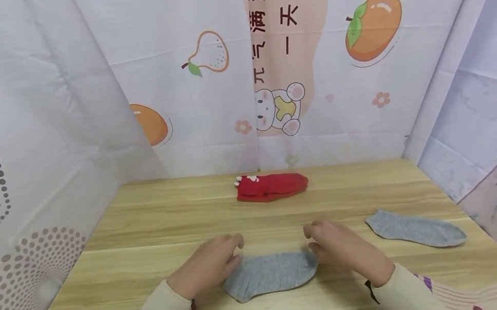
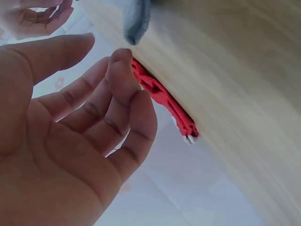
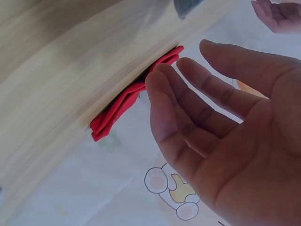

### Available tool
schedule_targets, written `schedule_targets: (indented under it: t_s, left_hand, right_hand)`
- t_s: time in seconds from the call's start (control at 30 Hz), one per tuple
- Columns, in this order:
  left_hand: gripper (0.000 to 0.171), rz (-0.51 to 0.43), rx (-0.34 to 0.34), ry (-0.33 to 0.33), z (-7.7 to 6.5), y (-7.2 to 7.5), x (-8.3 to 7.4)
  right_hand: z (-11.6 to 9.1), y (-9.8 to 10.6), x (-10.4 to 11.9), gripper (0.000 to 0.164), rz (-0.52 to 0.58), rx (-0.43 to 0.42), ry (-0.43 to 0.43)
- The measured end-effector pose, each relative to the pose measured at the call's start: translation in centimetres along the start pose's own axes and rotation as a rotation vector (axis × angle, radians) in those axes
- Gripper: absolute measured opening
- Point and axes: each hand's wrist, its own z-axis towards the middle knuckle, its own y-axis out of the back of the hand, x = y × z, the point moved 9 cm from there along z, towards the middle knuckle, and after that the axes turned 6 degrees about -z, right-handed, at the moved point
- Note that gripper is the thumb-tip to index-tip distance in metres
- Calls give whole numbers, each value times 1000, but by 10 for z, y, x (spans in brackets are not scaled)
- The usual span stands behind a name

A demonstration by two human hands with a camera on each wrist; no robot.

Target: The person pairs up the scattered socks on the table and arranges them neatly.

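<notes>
A grey ankle sock (image 1: 271, 275) lies flat and sideways on the wooden table, between the two hands. My left hand (image 1: 212, 262) hovers by its left end, palm inward with loosely bent fingers; the left wrist view shows that hand (image 2: 89, 113) with nothing in its grasp. By the sock's other end is my right hand (image 1: 343, 247), overlapping its edge in the head view. From the right wrist, the same hand (image 3: 230, 127) also has relaxed, bent fingers around no object. A second grey sock (image 1: 418, 229) lies to the right of the right hand.
Near the table's back edge lies a folded red sock (image 1: 275, 187) with white bits at its left end. The wooden table (image 1: 168, 219) is enclosed by printed cloth curtains (image 1: 210, 144) at the back and both sides.
</notes>
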Motion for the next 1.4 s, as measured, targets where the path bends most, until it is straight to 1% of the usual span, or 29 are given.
schedule_targets:
  t_s: [0.1, 0.23, 0.33, 0.47, 0.53, 0.63, 0.7, 0.77, 0.9, 1.07, 1.13, 1.23, 1.3, 1.4]
  left_hand:
    - [13, 0, -11, -18, 7, 0, -4]
    - [13, 6, 4, -50, 20, -3, -12]
    - [14, 31, 20, -86, 34, -7, -19]
    - [17, 64, 54, -114, 56, -15, -28]
    - [19, 87, 79, -120, 68, -20, -33]
    - [21, 114, 119, -128, 86, -27, -41]
    - [22, 133, 135, -140, 97, -31, -47]
    - [22, 135, 143, -153, 108, -34, -53]
    - [22, 115, 150, -184, 131, -38, -67]
    - [20, 103, 180, -215, 164, -48, -86]
    - [20, 118, 193, -228, 176, -53, -93]
    - [20, 167, 207, -239, 190, -62, -103]
    - [19, 193, 223, -244, 198, -69, -110]
    - [17, 204, 248, -256, 211, -82, -122]
  right_hand:
    - [-4, 3, -5, 15, -18, -22, -5]
    - [-11, 5, -16, 16, -40, -26, -67]
    - [-16, 8, -27, 17, -53, -22, -116]
    - [-26, 15, -44, 18, -55, -41, -135]
    - [-33, 22, -56, 18, -53, -72, -141]
    - [-44, 31, -78, 16, -44, -108, -173]
    - [-52, 35, -94, 15, -23, -110, -205]
    - [-60, 38, -110, 14, -5, -91, -245]
    - [-80, 45, -138, 13, 22, -62, -320]
    - [-104, 51, -172, 14, 25, -65, -372]
    - [-114, 52, -185, 15, 15, -73, -390]
    - [-127, 53, -202, 17, 20, -64, -438]
    - [-136, 53, -212, 18, 33, -65, -467]
    - [-145, 51, -222, 17, 40, -78, -490]
